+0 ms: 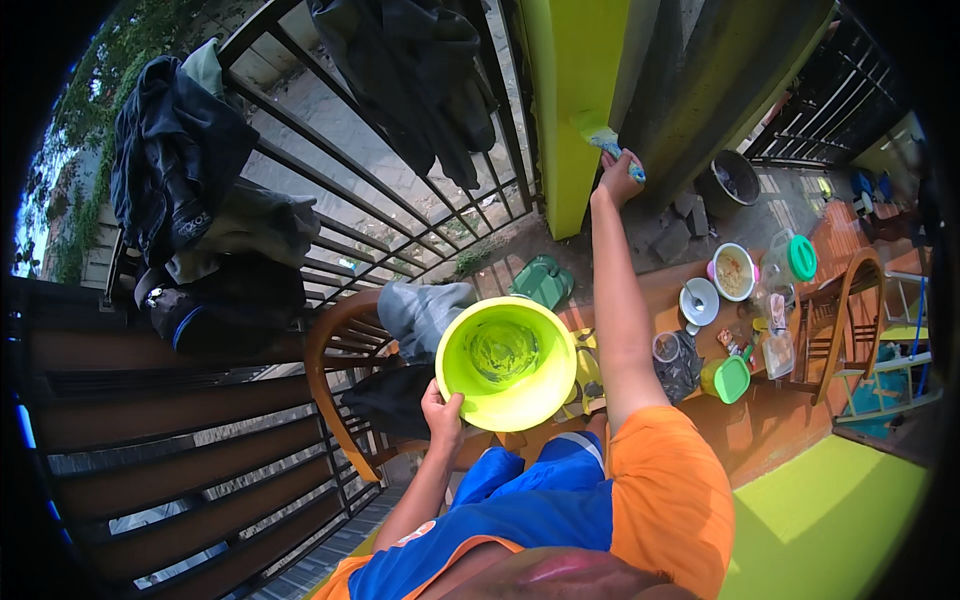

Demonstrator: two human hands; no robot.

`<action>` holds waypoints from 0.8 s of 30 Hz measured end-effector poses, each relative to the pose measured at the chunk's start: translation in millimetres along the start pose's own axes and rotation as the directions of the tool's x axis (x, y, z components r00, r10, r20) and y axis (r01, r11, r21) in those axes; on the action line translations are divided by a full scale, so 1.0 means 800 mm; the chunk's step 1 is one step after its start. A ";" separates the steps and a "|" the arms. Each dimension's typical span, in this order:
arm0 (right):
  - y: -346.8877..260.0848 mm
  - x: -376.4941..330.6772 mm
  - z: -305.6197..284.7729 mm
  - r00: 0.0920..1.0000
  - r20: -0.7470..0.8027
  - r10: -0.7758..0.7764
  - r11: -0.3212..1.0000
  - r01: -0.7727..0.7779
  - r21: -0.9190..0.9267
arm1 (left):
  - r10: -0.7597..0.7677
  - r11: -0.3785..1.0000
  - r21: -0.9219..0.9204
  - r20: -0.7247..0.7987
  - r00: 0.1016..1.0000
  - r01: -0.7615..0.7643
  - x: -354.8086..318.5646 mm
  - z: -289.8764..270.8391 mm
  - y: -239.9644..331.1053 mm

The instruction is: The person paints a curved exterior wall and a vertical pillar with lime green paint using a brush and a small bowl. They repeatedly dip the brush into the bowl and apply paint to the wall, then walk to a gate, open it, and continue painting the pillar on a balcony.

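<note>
Painting well under way, judging by the green column (572, 120): right hand (618, 176) fingers clamped on a paintbrush (606, 140) against the grey wall (700, 90) beyond them, left hand (441, 412) fingers gripping the green paint bowl (507, 362) rim, grey part left.

sunlit porch: black railing (400, 190) with hung clothes (180, 150), lime-green pillar (570, 110), wooden chairs (850, 300)

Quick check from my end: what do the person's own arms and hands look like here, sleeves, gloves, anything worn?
Both arms are bare from the sleeve down. The right arm comes out of a short orange sleeve on a blue and orange shirt. The left hand and right hand wear no gloves; no watch, ring or band shows on either.
</note>
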State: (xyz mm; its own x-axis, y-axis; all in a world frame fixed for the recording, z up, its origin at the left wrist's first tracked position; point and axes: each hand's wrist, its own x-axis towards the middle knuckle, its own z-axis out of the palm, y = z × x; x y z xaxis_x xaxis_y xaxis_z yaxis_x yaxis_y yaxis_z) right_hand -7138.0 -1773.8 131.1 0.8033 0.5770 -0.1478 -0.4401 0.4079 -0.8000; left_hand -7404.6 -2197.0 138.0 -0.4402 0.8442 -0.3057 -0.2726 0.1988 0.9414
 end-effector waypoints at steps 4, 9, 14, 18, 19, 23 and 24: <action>-0.021 0.001 0.011 0.999 -0.008 0.049 0.998 -0.049 -0.039 | -0.012 0.999 0.038 0.000 1.000 0.012 -0.007 -0.005 -0.006; -0.188 -0.008 0.142 0.948 0.211 -0.238 0.966 0.208 0.155 | 0.009 1.000 -0.020 0.012 1.000 -0.009 -0.012 -0.003 0.005; -0.323 -0.010 0.222 0.876 0.288 -0.387 0.846 0.213 0.489 | 0.027 0.997 -0.077 0.024 0.999 -0.025 -0.008 0.007 0.013; -0.293 0.008 0.191 0.744 0.399 -0.535 0.832 0.385 0.398 | 0.035 0.993 -0.110 0.023 0.999 -0.033 -0.009 0.016 0.020; -0.270 0.013 0.166 0.767 0.404 -0.498 0.866 0.427 0.259 | 0.034 0.993 -0.115 0.022 0.999 -0.032 -0.012 0.017 0.021; -0.204 0.031 0.081 0.759 0.493 -0.425 0.792 0.576 -0.204 | 0.060 0.991 -0.119 0.040 0.997 -0.055 -0.016 0.017 0.026; -0.201 0.035 0.070 0.732 0.540 -0.416 0.710 0.632 -0.310 | 0.052 0.993 -0.109 0.038 0.998 -0.048 -0.017 0.017 0.026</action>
State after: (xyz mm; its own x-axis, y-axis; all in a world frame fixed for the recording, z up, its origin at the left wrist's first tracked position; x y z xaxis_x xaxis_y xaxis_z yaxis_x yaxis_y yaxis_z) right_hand -7067.5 -1783.5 288.0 0.5537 0.6349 0.5387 0.3200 0.4350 -0.8416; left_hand -7392.9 -2197.7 163.6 -0.4208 0.8719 -0.2506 -0.3425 0.1031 0.9338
